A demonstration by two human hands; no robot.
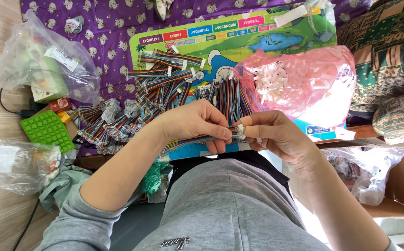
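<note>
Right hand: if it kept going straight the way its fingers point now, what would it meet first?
The right hand points at the left hand; it would first meet the small white connector and the multicoloured ribbon cable pinched between them, then the left fingertips.

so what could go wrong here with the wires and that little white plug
1. The white plug is tiny and pinched only at the fingertips of the right hand; it could slip and drop out of sight onto the lap.
2. The left hand holds the striped wire strip in a bend, so a hard push might kink the wires or seat them crooked.
3. The pink bag of white plugs lies open beside the wire piles; a nudge could spill it.
</note>
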